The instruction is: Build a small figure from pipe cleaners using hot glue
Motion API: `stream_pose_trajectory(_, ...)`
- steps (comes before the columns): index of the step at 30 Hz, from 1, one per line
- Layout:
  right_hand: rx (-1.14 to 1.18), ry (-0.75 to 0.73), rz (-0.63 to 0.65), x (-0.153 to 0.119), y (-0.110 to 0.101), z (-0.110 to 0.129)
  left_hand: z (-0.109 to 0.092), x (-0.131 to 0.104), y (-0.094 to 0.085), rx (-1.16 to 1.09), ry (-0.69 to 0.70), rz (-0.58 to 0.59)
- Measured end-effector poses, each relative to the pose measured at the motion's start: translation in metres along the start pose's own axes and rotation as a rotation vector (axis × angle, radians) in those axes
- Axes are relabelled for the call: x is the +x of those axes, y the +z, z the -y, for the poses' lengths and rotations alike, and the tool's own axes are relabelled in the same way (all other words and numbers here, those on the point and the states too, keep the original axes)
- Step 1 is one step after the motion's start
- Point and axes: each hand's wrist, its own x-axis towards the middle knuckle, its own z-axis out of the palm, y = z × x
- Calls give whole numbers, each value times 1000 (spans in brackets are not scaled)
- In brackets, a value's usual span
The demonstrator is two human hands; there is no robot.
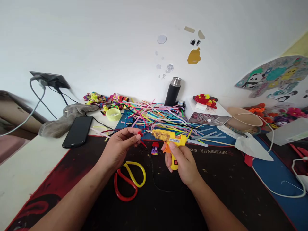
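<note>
With the left hand (122,141) pinching the small red piece (140,132) and the right gripping the glue gun (166,136), steady both and squeeze lightly, fingertips clear of the nozzle (148,131).

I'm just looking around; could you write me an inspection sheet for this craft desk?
Surface: dark desk mat, specked with small bits.
Job's things: yellow glue gun, nozzle near a small red piece; scissors lying on the mat, blades not clearly visible.
Clutter: heaped pipe cleaners behind the hands; black phone at left; upright flask.
Grippers: bare hands; left pinches the red piece, right grips the glue gun.
Cables: thin black cable across the mat; plugs in a wall socket panel.
Surroundings: white wall with stickers; other people, nothing seen.
</note>
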Motion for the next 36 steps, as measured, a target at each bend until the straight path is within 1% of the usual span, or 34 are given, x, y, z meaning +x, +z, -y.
stream_pose_trajectory(4, -81, 10, -12, -1, -2, -1, 1, 0, 0, 36, 17, 2)
stream_pose_trajectory(12, -205, 15, -10, -5, 2, 3, -1, -3, 3, 51, 17, 6)
stream_pose_trajectory(20, -217, 34, -37, -6, 4, 4, 0, -2, 2, 82, 14, 29)
stream_pose_trajectory(25, -238, 12, -51, -7, 5, 4, -1, -3, 2, 84, 11, 38)
stream_pose_trajectory(36, -225, 18, -67, -7, 4, 3, 0, -4, 3, 89, 18, 32)
